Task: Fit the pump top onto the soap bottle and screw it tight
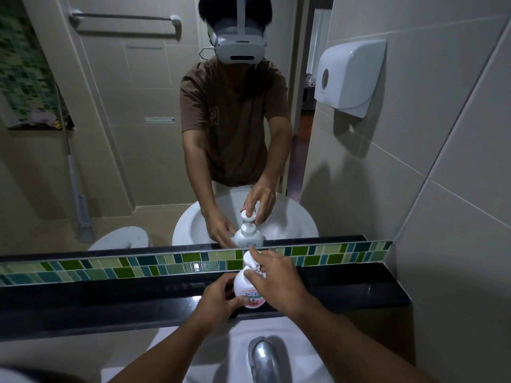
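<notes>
A white soap bottle (247, 290) with a pink label stands upright on the black ledge (110, 299) behind the sink. My left hand (218, 299) wraps around its body from the left, thumb across the label. The white pump top (250, 261) sits on the bottle's neck. My right hand (276, 280) grips the pump from above and from the right, fingers around its collar and head. The mirror shows the same hold from the other side.
A white sink (237, 346) with a chrome tap (264, 357) lies just below my arms. A green tile strip (110, 268) and a large mirror (124, 147) rise behind the ledge. A white paper dispenser (351, 76) hangs on the right wall.
</notes>
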{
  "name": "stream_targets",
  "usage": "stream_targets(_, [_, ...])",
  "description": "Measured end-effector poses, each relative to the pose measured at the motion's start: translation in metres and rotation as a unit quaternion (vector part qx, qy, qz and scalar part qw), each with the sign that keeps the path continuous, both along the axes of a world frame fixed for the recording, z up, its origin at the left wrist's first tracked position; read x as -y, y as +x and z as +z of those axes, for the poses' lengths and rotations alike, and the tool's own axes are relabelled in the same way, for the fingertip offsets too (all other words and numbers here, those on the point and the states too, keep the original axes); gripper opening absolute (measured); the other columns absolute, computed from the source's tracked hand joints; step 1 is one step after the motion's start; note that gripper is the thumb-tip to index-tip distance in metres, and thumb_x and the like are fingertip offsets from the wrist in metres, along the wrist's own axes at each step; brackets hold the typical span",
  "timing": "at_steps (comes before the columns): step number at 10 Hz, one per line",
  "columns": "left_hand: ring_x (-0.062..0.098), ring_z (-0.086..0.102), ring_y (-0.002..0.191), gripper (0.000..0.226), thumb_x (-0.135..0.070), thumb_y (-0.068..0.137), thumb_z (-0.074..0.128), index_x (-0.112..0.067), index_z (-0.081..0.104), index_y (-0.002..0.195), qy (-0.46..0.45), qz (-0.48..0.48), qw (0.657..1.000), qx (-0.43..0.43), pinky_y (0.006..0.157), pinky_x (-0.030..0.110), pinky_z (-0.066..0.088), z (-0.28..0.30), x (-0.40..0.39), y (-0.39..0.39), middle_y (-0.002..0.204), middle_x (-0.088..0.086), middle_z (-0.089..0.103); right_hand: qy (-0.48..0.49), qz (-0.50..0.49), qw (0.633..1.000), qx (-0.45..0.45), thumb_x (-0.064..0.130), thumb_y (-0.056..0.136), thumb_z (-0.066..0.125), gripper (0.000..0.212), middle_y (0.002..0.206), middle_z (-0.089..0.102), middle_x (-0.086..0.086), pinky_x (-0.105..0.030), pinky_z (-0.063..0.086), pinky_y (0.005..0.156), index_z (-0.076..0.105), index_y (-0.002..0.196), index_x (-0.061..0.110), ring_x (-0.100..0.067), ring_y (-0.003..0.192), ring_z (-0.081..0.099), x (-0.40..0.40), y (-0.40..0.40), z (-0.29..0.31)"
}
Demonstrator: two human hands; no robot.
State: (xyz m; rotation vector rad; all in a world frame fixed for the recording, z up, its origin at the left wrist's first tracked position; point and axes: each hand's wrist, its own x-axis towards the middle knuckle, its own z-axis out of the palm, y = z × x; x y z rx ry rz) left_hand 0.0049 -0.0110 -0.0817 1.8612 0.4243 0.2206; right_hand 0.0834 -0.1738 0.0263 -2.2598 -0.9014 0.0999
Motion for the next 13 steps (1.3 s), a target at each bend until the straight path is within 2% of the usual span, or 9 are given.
stream_targets(2, [0.005,0.075,0.103,0.060,-0.013,0.072,0.093,-0.025,0.064,0.123,0.013,-0.006,1.000,0.001,0.085,0.021,0.060,0.000,0.001,-0.003,0.110,-0.017,0.079,0.001,0.004,1.000,0.000,0.034,0.090,0.069,0.064,0.142,0.061,-0.002,-0.032,0.049,0.105,0.049,0.151,0.026,-0.018,0.123,0.059,0.002,-0.002,-0.003])
stream_targets(4, [-0.001,0.073,0.106,0.061,-0.010,0.075,0.091,-0.019,0.063,0.128,0.038,0.001,0.999,0.015,0.093,0.019,0.057,0.005,-0.001,-0.006,0.111,-0.012,0.080,-0.002,0.007,1.000,0.014,0.040,0.088,0.072,0.075,0.153,0.052,0.004,-0.034,0.045,0.111,0.043,0.155,0.024,-0.016,0.135,0.052,0.005,-0.002,-0.002])
stream_targets(6, [0.010,0.064,0.125,0.062,-0.024,0.087,0.081,-0.020,0.055,0.143,0.146,-0.039,0.988,0.033,0.109,0.038,0.051,0.026,0.001,-0.012,0.136,-0.005,0.068,-0.044,0.016,0.998,0.038,0.046,0.086,0.070,0.081,0.161,0.043,0.006,-0.032,0.041,0.114,0.038,0.156,0.024,-0.017,0.144,0.045,0.011,0.000,-0.002])
stream_targets(7, [0.008,0.062,0.129,0.067,-0.024,0.088,0.078,-0.024,0.050,0.148,0.172,-0.059,0.983,0.034,0.112,0.038,0.050,0.035,0.004,-0.017,0.140,-0.007,0.066,-0.052,0.011,0.998,0.027,0.046,0.085,0.072,0.086,0.159,0.045,0.006,-0.033,0.043,0.112,0.033,0.158,0.025,-0.018,0.141,0.048,0.011,-0.001,-0.004])
stream_targets(8, [-0.002,0.062,0.126,0.066,-0.017,0.089,0.073,-0.044,0.047,0.143,0.184,-0.077,0.979,0.035,0.110,0.027,0.050,0.043,0.007,-0.020,0.136,-0.015,0.068,-0.061,0.007,0.998,0.020,0.046,0.085,0.072,0.088,0.160,0.044,0.007,-0.033,0.044,0.111,0.029,0.159,0.027,-0.019,0.140,0.049,0.010,-0.003,-0.003])
stream_targets(10, [-0.010,0.061,0.122,0.073,-0.007,0.091,0.062,-0.062,0.046,0.136,0.206,-0.092,0.974,0.020,0.106,0.022,0.050,0.047,0.009,-0.024,0.132,-0.024,0.068,-0.076,0.007,0.997,0.004,0.042,0.085,0.072,0.087,0.157,0.048,0.007,-0.037,0.047,0.108,0.028,0.159,0.028,-0.021,0.136,0.051,0.010,-0.006,-0.001])
stream_targets(11, [-0.009,0.061,0.121,0.068,-0.010,0.090,0.061,-0.057,0.048,0.137,0.205,-0.093,0.974,0.014,0.105,0.021,0.050,0.048,0.010,-0.024,0.131,-0.024,0.068,-0.088,0.012,0.996,0.001,0.042,0.086,0.072,0.088,0.159,0.045,0.006,-0.037,0.046,0.110,0.026,0.159,0.028,-0.022,0.138,0.049,0.009,-0.005,-0.002])
stream_targets(12, [-0.011,0.064,0.111,0.055,-0.025,0.085,0.065,-0.059,0.052,0.126,0.206,-0.084,0.975,0.014,0.099,0.021,0.053,0.050,0.011,-0.023,0.122,-0.026,0.071,-0.097,0.011,0.995,0.006,0.043,0.087,0.070,0.088,0.163,0.037,0.008,-0.037,0.043,0.113,0.024,0.160,0.029,-0.022,0.143,0.044,0.012,-0.006,0.003])
stream_targets(13, [-0.004,0.066,0.109,0.055,-0.035,0.081,0.067,-0.040,0.055,0.134,0.203,-0.069,0.976,0.020,0.099,0.030,0.055,0.053,0.010,-0.024,0.125,-0.021,0.070,-0.089,0.008,0.996,0.004,0.043,0.087,0.069,0.090,0.167,0.029,0.009,-0.037,0.039,0.116,0.020,0.161,0.030,-0.021,0.149,0.036,0.016,-0.006,0.008])
